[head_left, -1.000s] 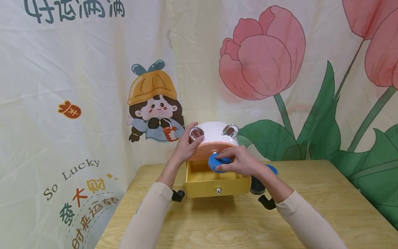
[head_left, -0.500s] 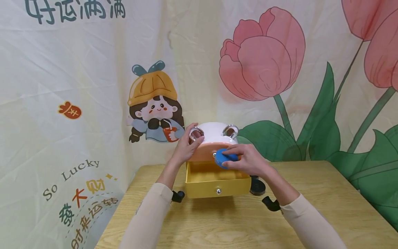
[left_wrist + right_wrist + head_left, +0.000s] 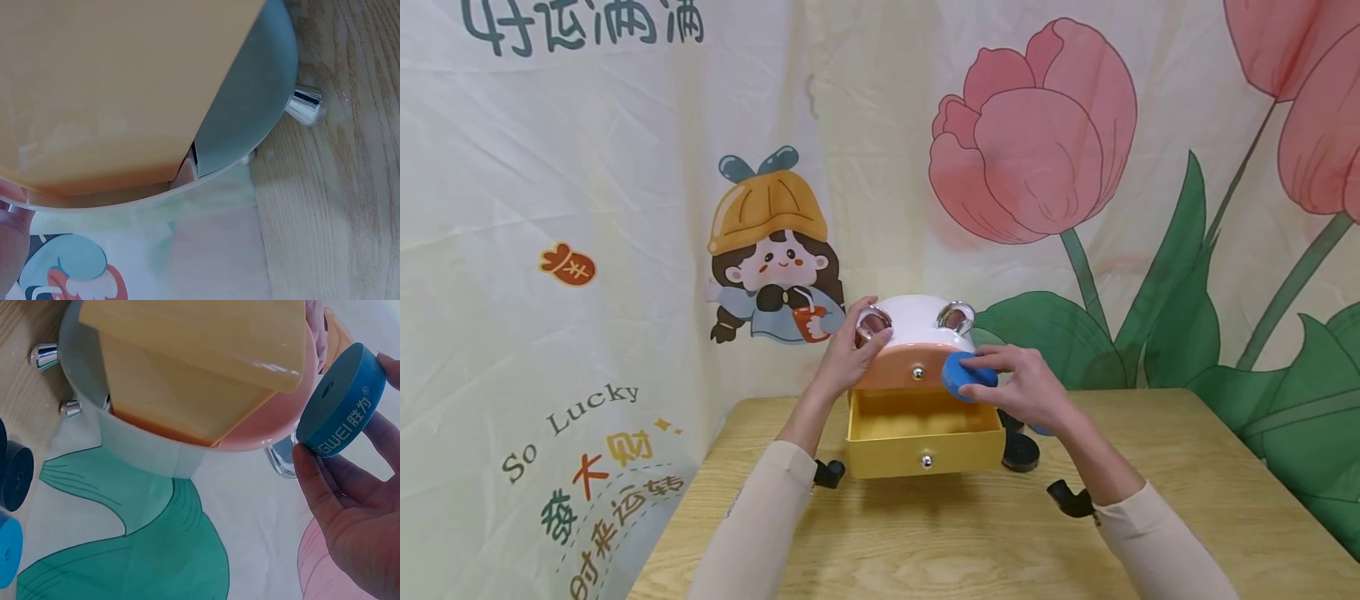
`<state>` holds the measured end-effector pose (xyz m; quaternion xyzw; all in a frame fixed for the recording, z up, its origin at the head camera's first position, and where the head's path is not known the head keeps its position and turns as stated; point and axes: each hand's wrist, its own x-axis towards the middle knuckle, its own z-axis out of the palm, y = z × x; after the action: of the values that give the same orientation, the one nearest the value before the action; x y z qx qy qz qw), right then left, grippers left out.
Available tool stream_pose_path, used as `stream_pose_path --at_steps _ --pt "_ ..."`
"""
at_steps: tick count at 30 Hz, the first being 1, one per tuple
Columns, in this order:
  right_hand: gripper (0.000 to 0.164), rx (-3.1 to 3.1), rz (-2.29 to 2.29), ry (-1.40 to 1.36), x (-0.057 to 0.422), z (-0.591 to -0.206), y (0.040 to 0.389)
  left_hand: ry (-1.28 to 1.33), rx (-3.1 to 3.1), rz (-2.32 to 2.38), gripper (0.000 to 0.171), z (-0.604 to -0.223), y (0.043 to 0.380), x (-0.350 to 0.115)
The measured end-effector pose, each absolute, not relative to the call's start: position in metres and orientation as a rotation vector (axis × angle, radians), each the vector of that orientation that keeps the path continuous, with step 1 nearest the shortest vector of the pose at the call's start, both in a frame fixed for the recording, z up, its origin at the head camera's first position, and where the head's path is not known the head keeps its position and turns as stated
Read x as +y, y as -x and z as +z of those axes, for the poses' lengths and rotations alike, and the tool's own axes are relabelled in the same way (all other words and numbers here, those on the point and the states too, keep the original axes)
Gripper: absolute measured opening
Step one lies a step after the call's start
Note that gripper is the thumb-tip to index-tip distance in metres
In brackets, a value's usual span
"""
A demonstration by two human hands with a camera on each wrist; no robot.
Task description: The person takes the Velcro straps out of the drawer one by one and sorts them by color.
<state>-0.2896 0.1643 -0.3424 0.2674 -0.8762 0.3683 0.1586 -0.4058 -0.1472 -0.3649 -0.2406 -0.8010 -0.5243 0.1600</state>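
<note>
Lettered blue roll between right fingers

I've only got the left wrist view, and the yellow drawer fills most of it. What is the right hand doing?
Observer: The right hand is pinching a blue roll between thumb and fingers.

Operator: I can't see that roll at all. Is anything printed on it?

Observer: Yes, the right wrist view shows pale lettering along its side; I can make out "GWEI".

Operator: And what's on the table, just right of the drawer?

Observer: In the head view, a black roll lies there, beside the drawer's right side.
</note>
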Motion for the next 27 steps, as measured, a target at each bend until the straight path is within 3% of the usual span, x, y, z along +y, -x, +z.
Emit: stream_pose_path --at_steps 27 --pt "0.048 -2.478 1.075 -0.527 0.215 -0.388 0.292 0.691 -2.287 -1.473 0.066 -0.364 0.404 -0.147"
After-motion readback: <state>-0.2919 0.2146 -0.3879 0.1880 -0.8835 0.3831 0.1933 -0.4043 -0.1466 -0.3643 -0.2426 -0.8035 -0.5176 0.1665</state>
